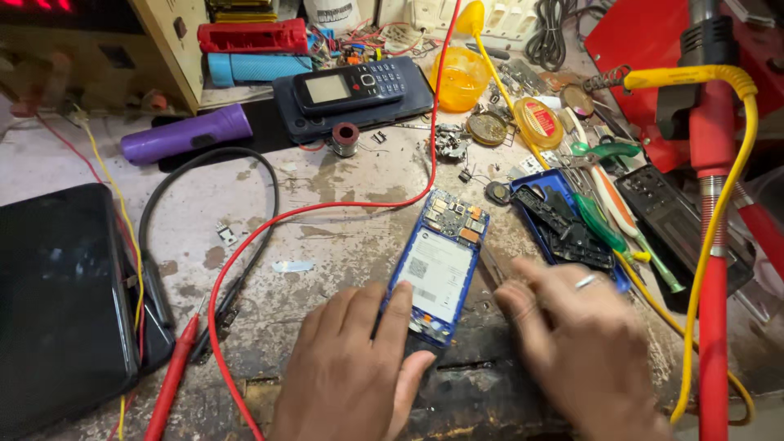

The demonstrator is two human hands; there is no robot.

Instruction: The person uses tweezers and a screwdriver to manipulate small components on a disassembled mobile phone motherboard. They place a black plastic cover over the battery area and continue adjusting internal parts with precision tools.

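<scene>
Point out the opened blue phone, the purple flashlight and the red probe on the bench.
opened blue phone (439, 269), head view, on its white battery label.
purple flashlight (186, 135), head view, middle of its barrel.
red probe (173, 377), head view, on its handle.

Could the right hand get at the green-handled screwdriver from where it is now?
Probably yes. The right hand is blurred beside the opened blue phone, and the green-handled screwdriver lies uncovered just beyond its fingers, on the blue tray; only the yellow cable runs nearby.
</scene>
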